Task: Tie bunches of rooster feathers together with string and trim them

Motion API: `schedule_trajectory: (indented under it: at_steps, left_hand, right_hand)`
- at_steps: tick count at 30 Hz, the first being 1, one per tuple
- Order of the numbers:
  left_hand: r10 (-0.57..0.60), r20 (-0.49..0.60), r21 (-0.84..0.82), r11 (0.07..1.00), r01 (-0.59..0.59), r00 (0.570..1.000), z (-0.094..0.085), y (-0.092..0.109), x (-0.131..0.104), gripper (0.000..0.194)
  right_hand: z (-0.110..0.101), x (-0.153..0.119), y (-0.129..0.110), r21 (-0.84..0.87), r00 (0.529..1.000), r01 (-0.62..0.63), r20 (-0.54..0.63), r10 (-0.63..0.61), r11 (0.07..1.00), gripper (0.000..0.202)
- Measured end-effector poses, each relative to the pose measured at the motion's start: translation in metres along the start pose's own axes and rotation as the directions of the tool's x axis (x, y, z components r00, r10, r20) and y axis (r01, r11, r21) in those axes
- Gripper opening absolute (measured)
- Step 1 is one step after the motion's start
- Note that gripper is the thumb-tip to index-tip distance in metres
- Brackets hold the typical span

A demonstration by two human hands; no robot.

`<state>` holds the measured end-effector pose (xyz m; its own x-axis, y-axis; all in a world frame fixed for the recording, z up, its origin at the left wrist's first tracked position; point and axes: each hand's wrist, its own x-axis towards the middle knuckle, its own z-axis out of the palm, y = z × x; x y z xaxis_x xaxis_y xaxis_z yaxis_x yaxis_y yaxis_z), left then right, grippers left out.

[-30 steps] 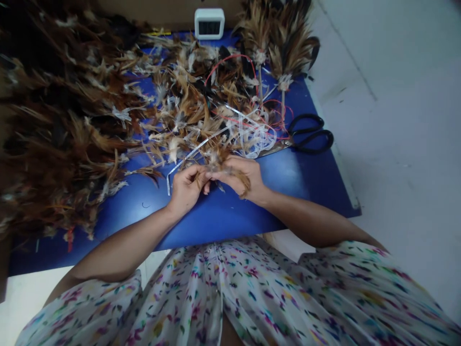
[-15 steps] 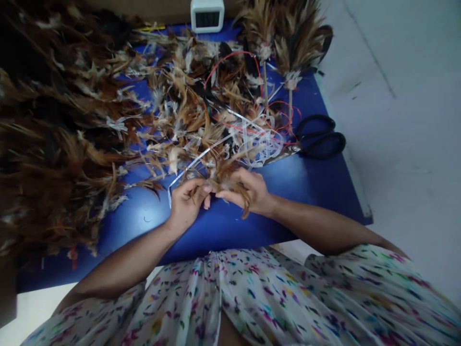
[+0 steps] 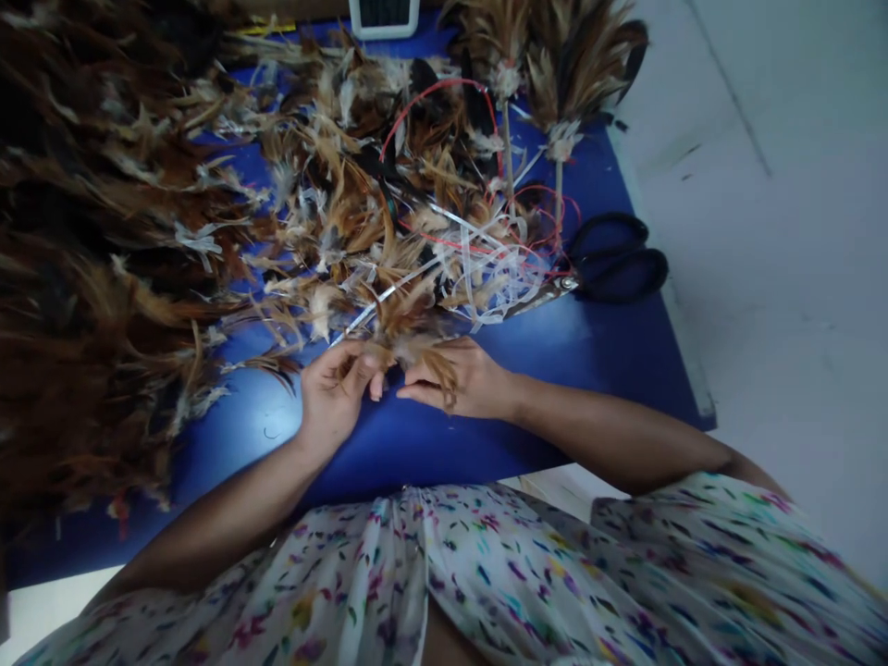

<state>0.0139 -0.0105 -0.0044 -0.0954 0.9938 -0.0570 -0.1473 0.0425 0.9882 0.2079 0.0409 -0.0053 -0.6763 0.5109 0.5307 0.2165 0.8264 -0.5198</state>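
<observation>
By the surface's (image 3: 406, 453) near edge, a feather bunch (image 3: 406, 319) between left hand (image 3: 333, 388) and right hand (image 3: 468, 377).
Forearms (image 3: 575, 421) slanting inward, the right hand grips the bunch, which fans toward the far edge, some tips curling back; the left curls in beside it, its hold unclear. Beyond are ribbon (image 3: 470, 277), scissors (image 3: 624, 252), loose feathers (image 3: 337, 190) and, at the far edge, a clock (image 3: 386, 32).

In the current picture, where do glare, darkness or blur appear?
Head view: pale glare on the glossy blue tabletop, left of the bare left hand; head view: the brown feather heap at the left edge is dark and blurry; head view: the white flower-printed fabric looks streaked at lower right.
</observation>
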Motion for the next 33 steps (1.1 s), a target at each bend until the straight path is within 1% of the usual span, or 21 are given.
schedule_trajectory:
  at_steps: [3,6,8,10,13,15,18,20,24,27,30,33]
  left_hand:
    - [0.065,-0.058,-0.009,0.998,-0.066,0.996,0.0,0.003,0.012,0.022]
    - [0.118,-0.107,-0.029,0.992,-0.121,0.987,0.0,0.001,0.026,0.028]
    - [0.15,-0.146,-0.042,0.987,-0.158,0.978,-0.001,-0.002,0.034,0.034]
    - [0.184,-0.151,-0.059,0.979,-0.195,0.971,-0.001,-0.006,0.039,0.038]
    - [0.217,-0.119,-0.062,0.972,-0.226,0.969,-0.001,-0.008,0.043,0.04]
    - [0.233,-0.104,-0.06,0.969,-0.24,0.967,-0.001,-0.008,0.044,0.041]
    - [0.236,-0.095,-0.071,0.968,-0.243,0.967,0.0,-0.006,0.043,0.041]
    - [0.217,-0.093,-0.079,0.971,-0.224,0.972,0.001,-0.004,0.042,0.039]
    - [0.181,-0.101,-0.104,0.976,-0.191,0.978,0.002,-0.002,0.042,0.037]
    - [0.171,-0.122,-0.146,0.971,-0.188,0.978,0.003,0.0,0.043,0.038]
    - [0.164,-0.143,-0.189,0.963,-0.19,0.976,0.003,0.001,0.046,0.041]
    - [0.189,-0.155,-0.2,0.955,-0.218,0.97,0.003,0.001,0.048,0.042]
  right_hand:
    - [0.0,0.0,0.001,-0.03,1.0,0.009,-0.014,-0.009,1.0,0.026]
    - [0.0,0.0,0.001,0.03,1.0,0.018,-0.015,-0.018,0.999,0.023]
    - [0.0,0.0,0.001,0.078,1.0,-0.001,-0.004,0.001,0.997,0.019]
    - [0.0,-0.001,0.001,0.117,0.999,-0.042,0.013,0.041,0.992,0.016]
    - [0.001,-0.001,0.001,0.151,0.994,-0.104,0.034,0.1,0.983,0.015]
    - [0.002,-0.002,0.0,0.167,0.993,-0.119,0.039,0.114,0.979,0.015]
    - [0.002,-0.002,-0.001,0.203,0.989,-0.146,0.038,0.141,0.968,0.015]
    - [0.001,-0.003,-0.002,0.224,0.982,-0.188,0.031,0.186,0.956,0.016]
    - [0.0,-0.003,-0.007,0.258,0.958,-0.28,0.006,0.288,0.925,0.019]
    - [-0.001,-0.003,-0.008,0.256,0.94,-0.335,0.027,0.34,0.907,0.02]
    - [-0.002,-0.003,-0.007,0.253,0.929,-0.365,0.037,0.368,0.896,0.018]
    - [-0.003,-0.001,-0.007,0.265,0.924,-0.375,0.033,0.38,0.888,0.018]
